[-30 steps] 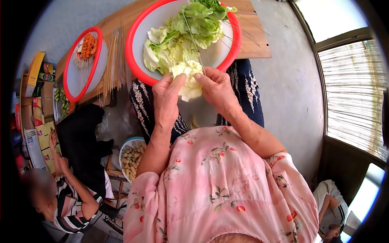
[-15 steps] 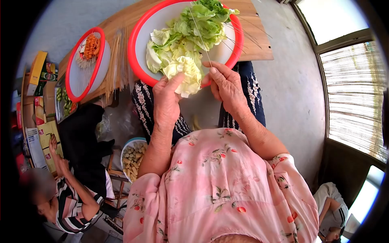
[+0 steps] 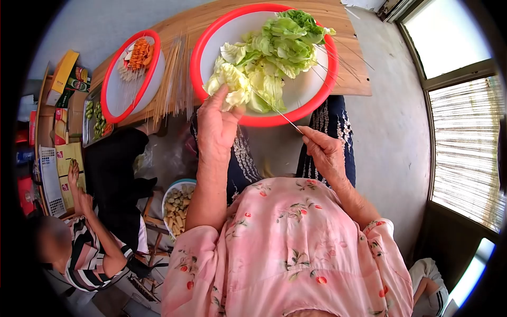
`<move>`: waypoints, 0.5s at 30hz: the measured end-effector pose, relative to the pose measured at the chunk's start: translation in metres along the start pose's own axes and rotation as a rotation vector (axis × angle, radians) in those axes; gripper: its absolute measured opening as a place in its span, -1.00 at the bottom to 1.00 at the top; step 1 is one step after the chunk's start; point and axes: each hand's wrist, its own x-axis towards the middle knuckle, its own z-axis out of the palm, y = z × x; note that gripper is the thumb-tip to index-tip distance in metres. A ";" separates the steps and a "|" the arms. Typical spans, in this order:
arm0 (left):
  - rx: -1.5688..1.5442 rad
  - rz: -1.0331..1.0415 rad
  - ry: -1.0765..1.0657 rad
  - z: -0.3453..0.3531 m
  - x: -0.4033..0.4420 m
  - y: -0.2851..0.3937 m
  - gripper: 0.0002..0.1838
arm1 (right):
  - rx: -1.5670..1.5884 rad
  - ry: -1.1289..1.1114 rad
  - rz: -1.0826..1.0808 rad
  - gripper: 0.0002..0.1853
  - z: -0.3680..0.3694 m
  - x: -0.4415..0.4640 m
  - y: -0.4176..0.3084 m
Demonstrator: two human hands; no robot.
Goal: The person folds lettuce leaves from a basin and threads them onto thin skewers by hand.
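Observation:
A thin skewer runs from the lettuce down to my right hand, which pinches its lower end just outside the basket's front rim. My left hand is at the front left of the red-rimmed basket, its fingers against a pale, crumpled lettuce leaf. The leaf's contact with the skewer's far end is hard to make out. Greener lettuce lies piled at the back right of the same basket, with several skewers sticking out over the rim.
Loose skewers lie on the wooden table, left of the basket. Beyond them is a smaller red-rimmed basket with orange food, and a tray of green pieces. A bowl stands low left. A seated person is at the left, another at lower right.
My right hand has let go of the leaf and moved down and right with the skewer. My left hand has opened somewhat beside the leaf. The whole view has shifted a little.

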 end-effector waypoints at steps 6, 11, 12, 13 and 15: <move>-0.067 -0.020 0.019 -0.001 0.001 0.000 -0.76 | 0.031 -0.043 -0.043 -0.77 0.005 -0.001 0.003; -0.108 -0.031 -0.003 -0.008 0.004 -0.003 -0.77 | 0.069 -0.061 -0.020 -0.77 0.005 -0.004 0.001; -0.121 -0.046 0.002 -0.009 0.005 -0.004 -0.78 | 0.095 -0.057 -0.030 -0.77 0.006 -0.005 0.004; -0.134 -0.063 0.008 -0.009 0.006 -0.004 -0.78 | 0.120 -0.052 -0.039 -0.77 0.007 -0.006 0.007; -0.140 -0.086 0.003 -0.013 0.008 -0.007 -0.79 | 0.135 -0.046 -0.036 -0.77 0.009 -0.006 0.011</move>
